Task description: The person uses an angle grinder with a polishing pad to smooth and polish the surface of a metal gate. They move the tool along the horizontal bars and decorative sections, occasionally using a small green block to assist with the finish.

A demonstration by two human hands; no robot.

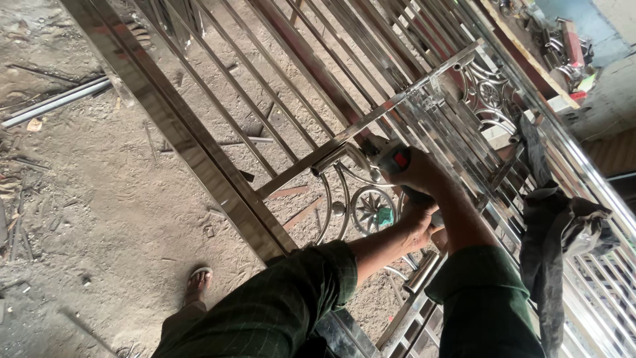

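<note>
Both hands are gripping the dark handheld grinder with a red switch [391, 159] — right hand [424, 174] clamped round the body, left hand [419, 225] bracing the tail — nose pressing on the polished steel gate [199, 142]; looks heavy, kicky, needing that two-handed hold.

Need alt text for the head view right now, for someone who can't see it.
Looking down, both hands grip a handheld power tool against the crossbar of a polished steel gate: right hand on the body, left hand below it. A dark cloth hangs over the gate at right; a sandalled foot stands on the dusty ground.
</note>
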